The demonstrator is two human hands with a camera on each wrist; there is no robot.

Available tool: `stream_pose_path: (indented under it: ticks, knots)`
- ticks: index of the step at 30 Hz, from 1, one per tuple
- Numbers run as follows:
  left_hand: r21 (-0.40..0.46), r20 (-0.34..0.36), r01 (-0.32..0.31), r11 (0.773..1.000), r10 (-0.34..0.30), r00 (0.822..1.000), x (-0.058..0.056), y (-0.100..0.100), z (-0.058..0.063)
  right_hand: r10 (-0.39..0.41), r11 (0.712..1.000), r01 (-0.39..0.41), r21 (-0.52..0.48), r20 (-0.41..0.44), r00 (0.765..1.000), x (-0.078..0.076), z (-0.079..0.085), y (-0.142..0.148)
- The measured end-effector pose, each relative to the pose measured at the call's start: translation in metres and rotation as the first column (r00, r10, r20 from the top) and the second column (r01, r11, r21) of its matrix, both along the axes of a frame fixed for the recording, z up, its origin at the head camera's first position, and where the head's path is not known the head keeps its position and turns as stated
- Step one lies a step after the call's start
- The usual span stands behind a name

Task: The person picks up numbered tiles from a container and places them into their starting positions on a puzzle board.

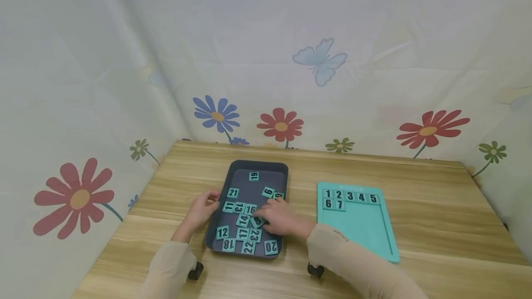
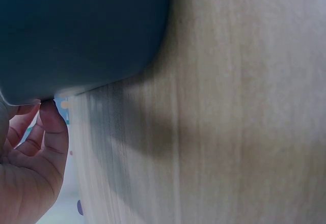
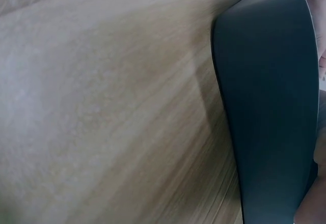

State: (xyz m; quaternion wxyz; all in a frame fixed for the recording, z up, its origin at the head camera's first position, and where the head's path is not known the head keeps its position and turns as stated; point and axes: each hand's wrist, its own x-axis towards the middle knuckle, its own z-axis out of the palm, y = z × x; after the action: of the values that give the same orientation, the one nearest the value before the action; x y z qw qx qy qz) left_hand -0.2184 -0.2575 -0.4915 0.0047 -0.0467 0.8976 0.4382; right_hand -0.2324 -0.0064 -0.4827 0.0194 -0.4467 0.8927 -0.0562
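A dark rectangular tray point(image 1: 266, 165) holds several green number tiles, some overlapping, among them 19 point(image 1: 254, 176), 21 point(image 1: 233, 193) and 12 point(image 1: 222, 232). My left hand point(image 1: 203, 207) pinches the tray's left rim; the left wrist view shows thumb and curled fingers at that edge. Reaching over the right side, my right hand point(image 1: 278, 217) has thumb and forefinger about a tilted tile marked 8 point(image 1: 257, 222). Its knuckles partly cover another tile point(image 1: 279, 195) by the right wall. In the right wrist view, the tray's outer wall point(image 3: 267, 91) hides most of the fingers.
To the right lies a green board point(image 1: 357, 232) with tiles 1 to 5 in its top row and 6 and 7 below. Both rest on a wooden table point(image 1: 303, 170). A flower-patterned cloth point(image 1: 257, 59) hangs behind. A black wrist mount point(image 1: 316, 270) sits under the right sleeve.
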Motion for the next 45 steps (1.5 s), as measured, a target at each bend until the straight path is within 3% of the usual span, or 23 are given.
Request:
stream_pose_path:
  ticks: [8,20,31,38,45]
  knots:
    - [0.008,0.002,-0.005,1.0,0.005,1.0,0.0,0.001,0.001,-0.09,0.995,0.091,-0.05,0.032,0.995,0.0,-0.004,-0.002]
    - [0.011,0.011,-0.014,1.0,0.014,1.0,0.002,0.003,0.002,-0.067,0.986,0.075,-0.15,0.059,0.996,-0.003,-0.002,0.004]
    - [0.009,0.008,-0.01,1.0,0.01,1.0,0.001,0.001,0.001,-0.019,0.941,0.054,-0.334,0.107,0.994,-0.006,0.031,0.029]
    - [0.004,0.003,0.001,1.0,-0.001,1.0,-0.001,0.001,0.0,-0.124,0.916,0.187,-0.354,0.193,0.973,-0.009,0.046,0.055]
    - [0.009,0.011,-0.002,1.0,0.002,1.0,-0.001,0.001,0.0,-0.192,0.878,0.291,-0.381,0.276,0.942,-0.011,0.045,0.092]
